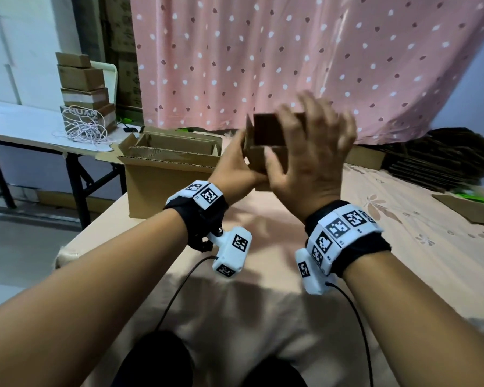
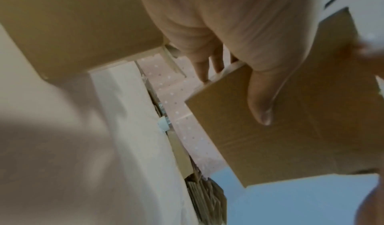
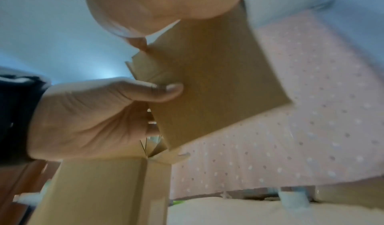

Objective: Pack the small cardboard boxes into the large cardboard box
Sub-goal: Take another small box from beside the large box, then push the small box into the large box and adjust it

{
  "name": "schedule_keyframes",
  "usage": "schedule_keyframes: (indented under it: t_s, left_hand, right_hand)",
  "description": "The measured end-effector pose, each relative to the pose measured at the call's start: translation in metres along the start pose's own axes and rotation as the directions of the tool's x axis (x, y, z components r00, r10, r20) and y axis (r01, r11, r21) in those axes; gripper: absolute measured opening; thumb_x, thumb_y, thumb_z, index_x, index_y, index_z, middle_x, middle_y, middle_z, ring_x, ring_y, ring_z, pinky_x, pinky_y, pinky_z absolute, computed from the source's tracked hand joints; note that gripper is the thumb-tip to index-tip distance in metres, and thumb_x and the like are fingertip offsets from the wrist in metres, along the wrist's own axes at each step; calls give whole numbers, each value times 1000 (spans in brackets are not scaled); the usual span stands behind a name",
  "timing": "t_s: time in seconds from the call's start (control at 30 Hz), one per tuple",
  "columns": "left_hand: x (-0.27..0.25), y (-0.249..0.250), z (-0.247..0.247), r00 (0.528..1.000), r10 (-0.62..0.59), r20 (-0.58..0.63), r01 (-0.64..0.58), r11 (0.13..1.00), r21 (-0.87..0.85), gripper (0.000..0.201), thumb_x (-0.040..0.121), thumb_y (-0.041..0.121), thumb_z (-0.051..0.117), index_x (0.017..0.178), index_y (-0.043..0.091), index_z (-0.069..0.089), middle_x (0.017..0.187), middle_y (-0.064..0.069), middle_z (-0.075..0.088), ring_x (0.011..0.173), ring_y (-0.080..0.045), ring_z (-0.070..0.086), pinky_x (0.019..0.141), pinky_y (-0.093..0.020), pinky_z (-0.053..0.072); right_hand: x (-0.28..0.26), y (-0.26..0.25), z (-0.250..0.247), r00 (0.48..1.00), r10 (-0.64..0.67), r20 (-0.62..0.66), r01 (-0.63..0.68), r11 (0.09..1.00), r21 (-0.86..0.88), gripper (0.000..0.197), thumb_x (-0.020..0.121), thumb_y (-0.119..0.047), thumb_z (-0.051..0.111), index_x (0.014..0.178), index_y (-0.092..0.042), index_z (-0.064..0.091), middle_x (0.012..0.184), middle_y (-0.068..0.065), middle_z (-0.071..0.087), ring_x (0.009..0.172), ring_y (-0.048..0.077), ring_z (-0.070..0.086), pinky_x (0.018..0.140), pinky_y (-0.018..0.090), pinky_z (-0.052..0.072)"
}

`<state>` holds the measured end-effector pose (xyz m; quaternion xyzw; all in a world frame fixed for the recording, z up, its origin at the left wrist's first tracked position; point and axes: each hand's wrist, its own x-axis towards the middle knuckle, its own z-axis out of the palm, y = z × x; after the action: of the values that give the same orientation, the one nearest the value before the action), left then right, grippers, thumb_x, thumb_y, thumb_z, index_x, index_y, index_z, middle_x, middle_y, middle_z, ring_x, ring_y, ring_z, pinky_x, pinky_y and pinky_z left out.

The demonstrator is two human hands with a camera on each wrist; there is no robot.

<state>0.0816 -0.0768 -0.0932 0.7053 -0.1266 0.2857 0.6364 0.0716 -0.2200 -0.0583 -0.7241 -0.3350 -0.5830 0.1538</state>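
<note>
The person's left hand [image 1: 236, 169] grips a small cardboard box [image 1: 266, 152] from its left side, thumb across the near face and fingers wrapped behind. The hold looks meant to steady the box while its flaps are worked. On the right, the right hand [image 1: 310, 160] covers the box's right side with fingers spread over the top; it is blurred with motion, so whether it grasps the box or only presses a flap down is hard to tell.

The small box is plain brown corrugated card, raised in the air above the bed [image 1: 263, 317]. Its top is open, showing a dark inside, and one flap stands up at the left edge. It appears still being formed or closed, not yet packed.

To its left, just beyond the hands, the large cardboard box [image 1: 162, 188] stands on the bed's far left corner, flaps open to receive it. Further left, a stack of small boxes [image 1: 85, 90] sits on a white table [image 1: 17, 121].
</note>
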Motion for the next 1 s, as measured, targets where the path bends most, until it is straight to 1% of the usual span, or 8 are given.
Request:
schedule_keyframes:
  t_s: [0.13,0.23,0.37,0.47,0.6,0.73,0.87,1.0]
  left_hand:
    - [9,28,-27,992,54,-118,-52,999,15,74,60,-2,90,125,-2,55,107,-12,74,97,-20,73,72,-37,61]
    - [11,46,-48,986,63,-152,-64,998,5,71,65,0,91,127,0,55,114,-11,73,103,-17,73,80,-36,63]
    - [13,57,-79,979,75,-187,-70,997,31,72,67,12,92,129,7,56,123,-6,69,116,-15,66,93,-33,59]
    - [11,62,-98,975,95,-203,-91,995,32,77,63,24,94,128,9,56,126,-6,68,120,-18,64,95,-40,58]
    - [10,64,-121,967,80,-243,-83,997,-1,62,79,16,85,133,6,56,125,-6,68,114,-15,67,88,-30,59]
    - [13,60,-147,949,75,-307,-90,995,-34,51,90,15,74,137,5,56,124,-8,70,111,-16,70,88,-32,59]
    - [24,57,-162,943,4,-332,-41,994,-103,46,90,24,74,131,9,61,123,-12,71,115,-28,69,99,-51,55]
    - [34,51,-168,935,-110,-336,84,992,-91,38,95,29,69,128,14,64,115,-4,74,105,-21,72,90,-41,61]
  right_hand:
    - [6,2,1,949,288,-126,-265,950,167,83,82,-34,69,151,-7,33,158,26,32,148,38,30,121,50,24]
    - [11,0,14,863,504,37,-467,767,440,85,85,-22,68,156,-7,24,164,19,20,153,30,18,122,34,24]
    - [20,-14,32,812,514,277,-566,578,588,84,90,-20,70,158,-20,21,165,4,23,147,8,22,114,14,25]
    - [28,-29,43,796,480,367,-589,479,651,80,90,-29,70,155,-30,24,158,-1,38,144,15,40,116,35,41]
    - [40,-50,59,748,479,459,-645,362,673,61,93,-30,69,143,-31,34,137,-11,54,114,-5,56,84,2,47]
    - [54,-64,77,683,497,536,-692,203,693,55,87,-30,77,129,-21,44,113,-13,64,94,-7,64,74,10,53]
    - [73,-73,101,601,478,640,-744,43,667,74,67,-49,83,127,-25,47,122,-1,63,109,15,67,95,38,58]
    - [85,-74,127,523,449,724,-802,-29,597,89,52,-58,86,127,-23,53,124,1,66,111,22,68,101,47,54]
